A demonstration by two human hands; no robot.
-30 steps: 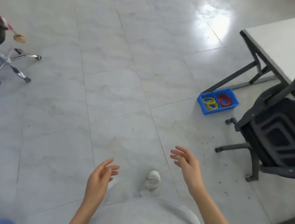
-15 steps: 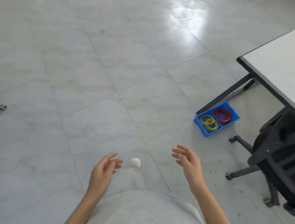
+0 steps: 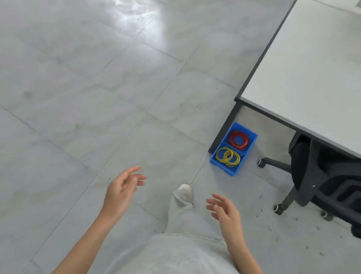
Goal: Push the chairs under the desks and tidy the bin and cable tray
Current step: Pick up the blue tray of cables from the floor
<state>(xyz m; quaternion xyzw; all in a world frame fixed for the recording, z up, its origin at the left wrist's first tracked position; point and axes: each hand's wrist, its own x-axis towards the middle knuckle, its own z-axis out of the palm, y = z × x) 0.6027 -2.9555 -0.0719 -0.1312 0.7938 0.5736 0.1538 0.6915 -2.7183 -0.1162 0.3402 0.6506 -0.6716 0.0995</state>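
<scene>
Grey floor tiles [image 3: 73, 84] fill most of your view, with a glare patch near the top. Your blue tray [image 3: 233, 149] sits on the floor at the desk's near left corner, touching or just beside the dark desk leg [image 3: 225, 128]. It has 2 compartments: the far one holds a red coil [image 3: 238, 139], the near one a yellow coil [image 3: 228, 157].

To the tray's right, the black chair [image 3: 335, 188] stands partly under the desk [image 3: 331, 70], its seat and back still sticking out past the desk edge toward you. 2 of its base arms reach left, each ending in a caster on the tile. Dark specks lie scattered on the floor around the chair base; they may be dirt, but they are too small to tell.

Nearer to you, your shoe [image 3: 184, 191] points roughly toward the tray, with the grey trouser leg below it.

Your left hand [image 3: 121, 190] hangs over the floor with fingers loosely spread and slightly curled, holding nothing. Your right hand [image 3: 225, 211] is the same, fingers apart and pointing left, empty. Both are well short of the tray and the chair, and neither touches anything.
</scene>
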